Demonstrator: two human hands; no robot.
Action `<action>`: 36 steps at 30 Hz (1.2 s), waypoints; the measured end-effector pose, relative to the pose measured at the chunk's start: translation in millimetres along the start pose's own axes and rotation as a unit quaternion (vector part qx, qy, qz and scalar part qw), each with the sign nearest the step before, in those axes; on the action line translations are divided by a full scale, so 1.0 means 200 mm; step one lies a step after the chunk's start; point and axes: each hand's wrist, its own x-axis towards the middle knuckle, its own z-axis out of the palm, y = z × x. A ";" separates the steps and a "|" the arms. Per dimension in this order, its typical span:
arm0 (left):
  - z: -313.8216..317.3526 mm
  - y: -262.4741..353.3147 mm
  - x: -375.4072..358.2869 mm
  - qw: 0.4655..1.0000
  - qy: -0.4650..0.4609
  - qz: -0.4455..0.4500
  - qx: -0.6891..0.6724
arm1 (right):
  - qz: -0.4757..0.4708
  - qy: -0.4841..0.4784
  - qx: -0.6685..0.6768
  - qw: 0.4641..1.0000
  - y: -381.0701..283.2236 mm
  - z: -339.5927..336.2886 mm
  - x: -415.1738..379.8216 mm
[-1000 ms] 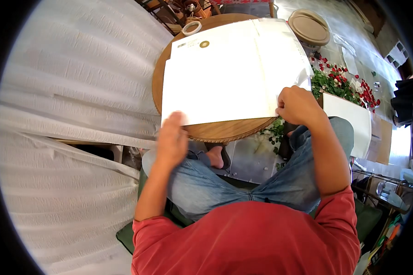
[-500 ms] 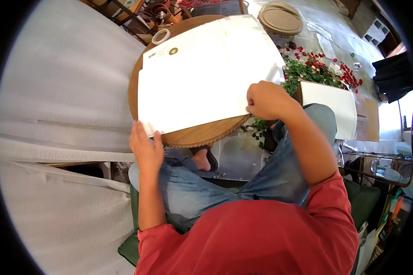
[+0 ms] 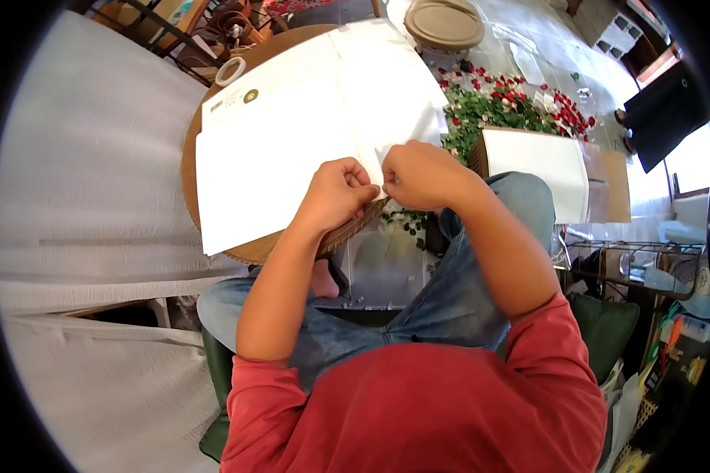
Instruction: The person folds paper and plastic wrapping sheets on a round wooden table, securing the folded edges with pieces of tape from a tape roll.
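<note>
A large white sheet [image 3: 284, 150] with a printed label and a round dark-gold mark lies across the round wooden table [image 3: 254, 251]. My left hand [image 3: 341, 195] is closed in a pinch at the sheet's near right corner, its fingertips close to my other hand. My right hand [image 3: 422, 175] is also closed there, knuckles up, pinching at the same corner. A narrow pale strip of the sheet shows between the two hands. The fingers hide exactly how the edge is gripped. Thin, shiny clear plastic [image 3: 430, 126] shows along the sheet's right side.
A roll of tape [image 3: 230, 72] lies at the table's far left edge. Red roses and green leaves [image 3: 513, 106] cover the floor to the right, by a box with a white top [image 3: 535, 173]. Beyond is a beige stool [image 3: 444, 22]. White cloth [image 3: 110, 158] hangs at left.
My left hand has left the sheet's near left corner and come right, beside my right hand, and closed. The view has turned slightly to the right.
</note>
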 end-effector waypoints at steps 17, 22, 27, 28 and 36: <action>0.01 -0.01 0.01 0.997 0.045 0.022 0.052 | -0.029 0.079 -0.130 0.988 -0.05 0.13 -0.07; 0.01 -0.04 0.00 0.995 0.042 0.041 0.085 | -0.162 0.228 0.084 0.956 -0.07 0.07 -0.30; 0.04 -0.09 -0.15 0.991 0.052 0.123 -0.021 | -0.074 0.192 0.186 0.961 -0.10 0.24 -0.57; 0.06 -0.12 -0.23 0.982 0.093 0.161 -0.020 | -0.071 0.198 0.183 0.960 -0.08 0.29 -0.60; 0.26 -0.46 -0.67 0.977 0.025 0.213 -0.001 | -0.118 0.328 -0.098 0.932 0.12 0.47 -0.93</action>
